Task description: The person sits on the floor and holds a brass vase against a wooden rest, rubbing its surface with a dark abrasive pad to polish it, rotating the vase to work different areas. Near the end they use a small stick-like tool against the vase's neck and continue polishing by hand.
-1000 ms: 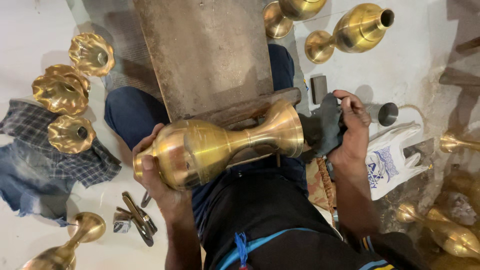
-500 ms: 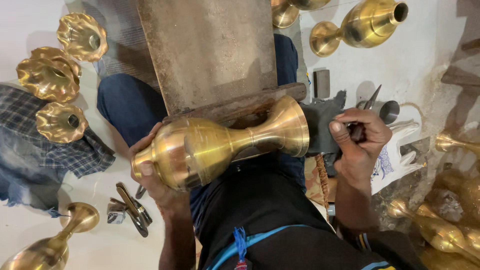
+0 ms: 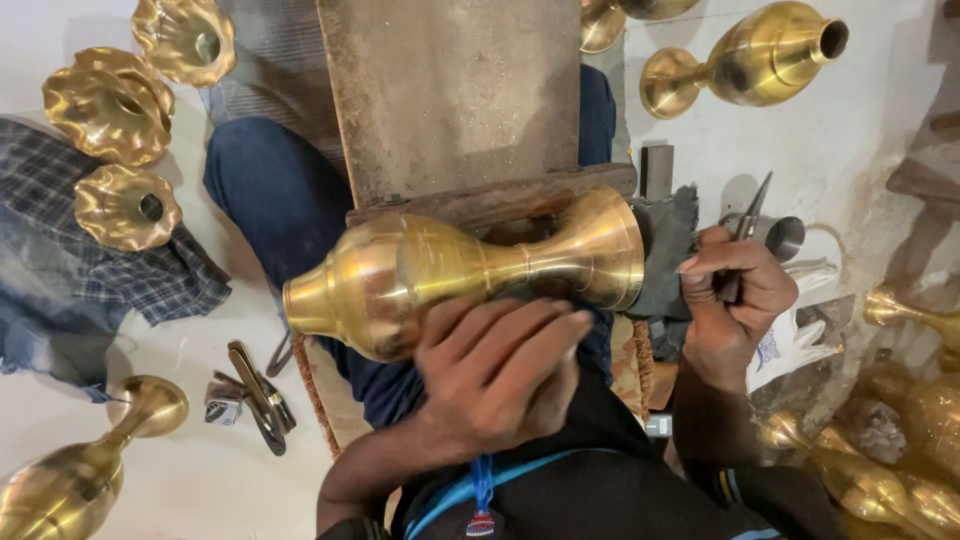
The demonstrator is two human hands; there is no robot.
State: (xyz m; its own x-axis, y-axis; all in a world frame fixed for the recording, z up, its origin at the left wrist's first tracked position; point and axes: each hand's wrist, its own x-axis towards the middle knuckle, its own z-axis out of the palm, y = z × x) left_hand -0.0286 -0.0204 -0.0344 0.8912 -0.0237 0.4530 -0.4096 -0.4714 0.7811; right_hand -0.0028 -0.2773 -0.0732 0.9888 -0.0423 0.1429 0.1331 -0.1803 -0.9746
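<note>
A brass vase [image 3: 470, 275] lies on its side across the person's lap, its flared foot against the near edge of a worn wooden board [image 3: 450, 90] and its narrow neck pointing left. The left hand [image 3: 500, 370] is spread over the lower belly of the vase, fingers pressed on the metal, steadying it from below. The right hand [image 3: 725, 295] is clenched around a thin pointed metal tool [image 3: 748, 225], just beside the foot of the vase and apart from it. A dark cloth [image 3: 665, 255] sits between foot and hand. Scalloped brass bowls [image 3: 110, 115] lie on a checked cloth [image 3: 60, 260] to the left; another vase [image 3: 750, 60] rests on the floor beyond. The round, polished body looks likely to roll or slide under the flat palm, and if so the point could skid and scratch the surface.
</note>
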